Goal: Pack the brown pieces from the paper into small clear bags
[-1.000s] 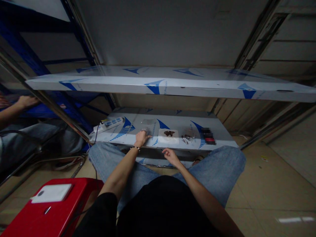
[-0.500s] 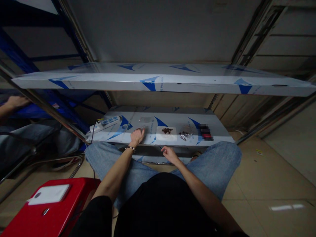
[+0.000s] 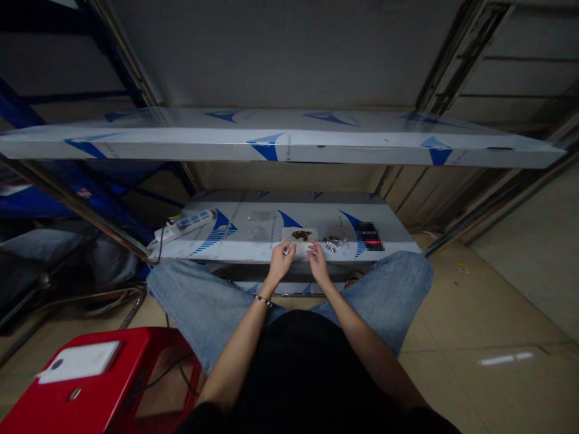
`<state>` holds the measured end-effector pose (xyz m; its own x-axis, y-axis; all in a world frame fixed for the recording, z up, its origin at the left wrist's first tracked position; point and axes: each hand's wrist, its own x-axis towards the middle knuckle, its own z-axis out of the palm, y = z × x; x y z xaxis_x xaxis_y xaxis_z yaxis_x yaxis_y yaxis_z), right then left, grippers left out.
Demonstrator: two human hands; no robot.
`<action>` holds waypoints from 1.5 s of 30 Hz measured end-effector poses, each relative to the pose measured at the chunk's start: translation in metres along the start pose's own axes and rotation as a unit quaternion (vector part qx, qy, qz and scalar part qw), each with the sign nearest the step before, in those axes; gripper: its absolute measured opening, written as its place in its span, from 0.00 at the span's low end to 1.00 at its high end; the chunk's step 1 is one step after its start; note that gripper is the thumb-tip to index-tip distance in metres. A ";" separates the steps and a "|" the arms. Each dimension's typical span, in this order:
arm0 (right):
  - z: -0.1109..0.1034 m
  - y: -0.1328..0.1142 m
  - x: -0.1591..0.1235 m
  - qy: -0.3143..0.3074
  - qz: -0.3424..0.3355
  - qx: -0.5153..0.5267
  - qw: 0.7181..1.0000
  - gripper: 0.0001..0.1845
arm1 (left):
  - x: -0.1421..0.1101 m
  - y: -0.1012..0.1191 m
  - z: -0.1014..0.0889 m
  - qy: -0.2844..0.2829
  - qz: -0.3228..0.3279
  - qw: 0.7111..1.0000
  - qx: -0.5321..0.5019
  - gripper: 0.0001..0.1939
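Head view. The left hand (image 3: 281, 260) and right hand (image 3: 318, 260) flank the near edge of a white sheet (image 3: 286, 232) on the lower shelf (image 3: 246, 252); whether their curled fingers grip anything cannot be told. Small dark brown pieces (image 3: 301, 235) lie on the sheet, just beyond; a brushing knuckle or tugged sheet could scatter them.
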<state>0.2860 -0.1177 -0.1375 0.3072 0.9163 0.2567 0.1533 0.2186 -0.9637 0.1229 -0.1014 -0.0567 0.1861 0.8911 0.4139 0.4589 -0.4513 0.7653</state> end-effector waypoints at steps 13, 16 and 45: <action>0.002 -0.009 0.001 -0.002 0.003 0.043 0.999 0.22 | -0.023 -0.032 0.024 -0.001 -0.108 0.981 -0.162 0.20; 0.002 -0.012 0.001 -0.010 0.010 0.050 0.999 0.22 | -0.023 -0.036 0.026 0.023 -0.120 0.976 -0.179 0.18; -0.004 -0.023 -0.002 -0.064 -0.018 -0.018 0.998 0.10 | -0.019 -0.047 0.007 -0.060 -0.083 0.989 -0.103 0.14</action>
<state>0.2854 -0.1255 -0.1155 0.1781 0.9439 0.2782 0.1969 0.2428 -0.9499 0.1036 -0.0968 -0.1037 0.2305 0.9473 0.2224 0.3075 -0.2878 0.9070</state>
